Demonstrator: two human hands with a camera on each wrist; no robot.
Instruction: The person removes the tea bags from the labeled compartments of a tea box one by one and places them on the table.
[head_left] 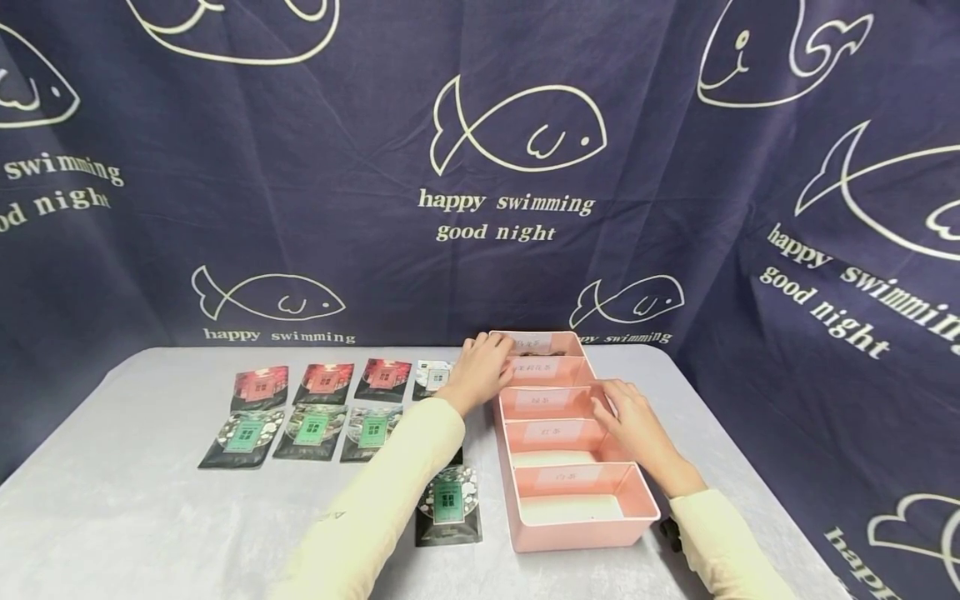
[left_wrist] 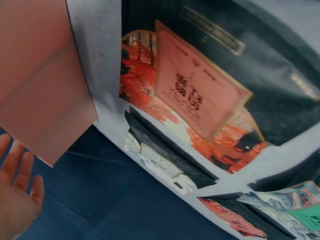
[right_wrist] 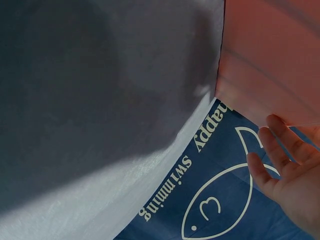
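A long pink box point(head_left: 585, 537) with several compartments stands lengthwise on the table, a pale label with writing in each. My left hand point(head_left: 478, 372) is at its far left rim, fingertips reaching over the edge by the back compartments; in the left wrist view those fingers point(left_wrist: 22, 167) look loosely extended beside the rim. At the right rim, midway along, my right hand point(head_left: 633, 425) has its thumb over the inner side. The right wrist view shows its fingers point(right_wrist: 285, 142) spread and relaxed at the box's edge. Something dark lies in the back compartment.
Left of the box lie red-labelled tea packets point(head_left: 260, 387), green-labelled ones point(head_left: 243, 437) and a white one point(head_left: 431, 377), in two rows. Another green-labelled packet point(head_left: 448, 507) lies nearer, beside the left sleeve point(head_left: 390, 492). A dark object point(head_left: 670, 533) sits by the box's near right corner.
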